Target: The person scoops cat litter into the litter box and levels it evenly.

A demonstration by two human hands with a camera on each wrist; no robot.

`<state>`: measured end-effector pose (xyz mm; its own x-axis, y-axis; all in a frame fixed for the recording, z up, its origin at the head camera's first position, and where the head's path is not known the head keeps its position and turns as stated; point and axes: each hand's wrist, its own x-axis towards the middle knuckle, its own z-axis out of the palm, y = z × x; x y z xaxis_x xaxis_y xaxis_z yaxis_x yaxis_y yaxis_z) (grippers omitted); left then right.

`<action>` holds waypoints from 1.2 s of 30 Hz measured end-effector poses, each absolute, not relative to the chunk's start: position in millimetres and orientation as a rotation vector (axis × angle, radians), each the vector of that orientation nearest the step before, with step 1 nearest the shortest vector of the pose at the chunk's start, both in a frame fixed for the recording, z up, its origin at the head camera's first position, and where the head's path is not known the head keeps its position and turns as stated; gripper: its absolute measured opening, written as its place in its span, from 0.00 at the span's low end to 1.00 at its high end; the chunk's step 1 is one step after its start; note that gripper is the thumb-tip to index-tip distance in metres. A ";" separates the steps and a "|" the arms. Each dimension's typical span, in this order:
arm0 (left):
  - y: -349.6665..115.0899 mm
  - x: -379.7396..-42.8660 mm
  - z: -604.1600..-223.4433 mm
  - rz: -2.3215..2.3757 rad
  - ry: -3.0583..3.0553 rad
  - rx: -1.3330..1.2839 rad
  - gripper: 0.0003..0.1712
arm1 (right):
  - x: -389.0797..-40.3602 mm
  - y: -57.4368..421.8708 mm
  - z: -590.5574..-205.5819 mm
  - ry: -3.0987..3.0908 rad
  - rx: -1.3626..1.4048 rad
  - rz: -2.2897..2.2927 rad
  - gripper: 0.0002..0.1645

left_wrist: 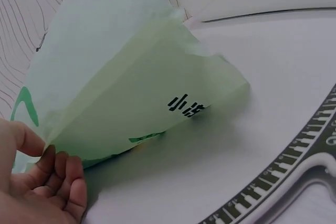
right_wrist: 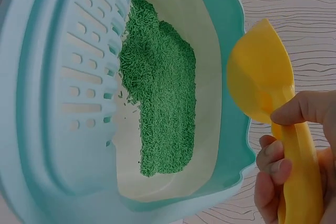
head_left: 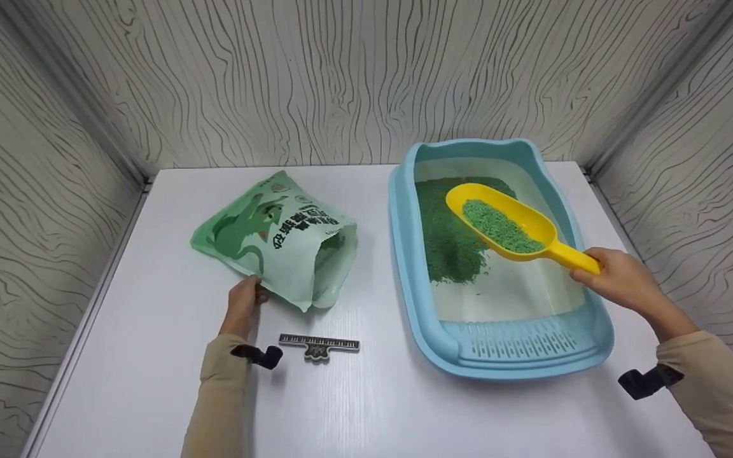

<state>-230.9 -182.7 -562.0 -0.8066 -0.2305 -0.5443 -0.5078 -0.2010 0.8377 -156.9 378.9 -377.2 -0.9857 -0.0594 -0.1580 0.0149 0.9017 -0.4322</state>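
Note:
My right hand (head_left: 621,280) grips the handle of a yellow scoop (head_left: 538,222), which carries green pellet litter (head_left: 500,226). The scoop is held above a blue litter box (head_left: 408,254). Inside the box, green litter (right_wrist: 165,93) covers part of the pale floor. On the left, a green and white litter bag (head_left: 296,267) lies on its side, its open mouth facing right. My left hand (head_left: 244,304) pinches the bag's near edge between thumb and fingers, as the left wrist view shows (left_wrist: 50,177). How much litter the bag holds is hidden.
A dark metal clip (head_left: 319,345) with a ruler-like bar lies on the white table (head_left: 354,407), in front of the bag. Wood-grain panels (head_left: 341,76) stand at the back and both sides. The litter box's slotted ledge (head_left: 519,340) faces the near side.

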 end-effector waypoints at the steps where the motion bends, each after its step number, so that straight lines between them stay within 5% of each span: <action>1: -183.3 -230.6 -562.2 2.131 1.835 -0.862 0.04 | -156.0 380.6 -377.2 2.901 -0.026 -0.655 0.19; 36: -183.3 -230.3 -565.0 2.249 1.710 -0.854 0.10 | -131.8 405.8 -387.2 2.863 0.050 -0.562 0.19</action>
<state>-230.3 -183.3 -565.0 -0.8162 -0.1885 -0.5462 -0.4759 -0.3167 0.8205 -131.8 405.8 -387.2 -0.9745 -0.0093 -0.2242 0.0761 0.9261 -0.3694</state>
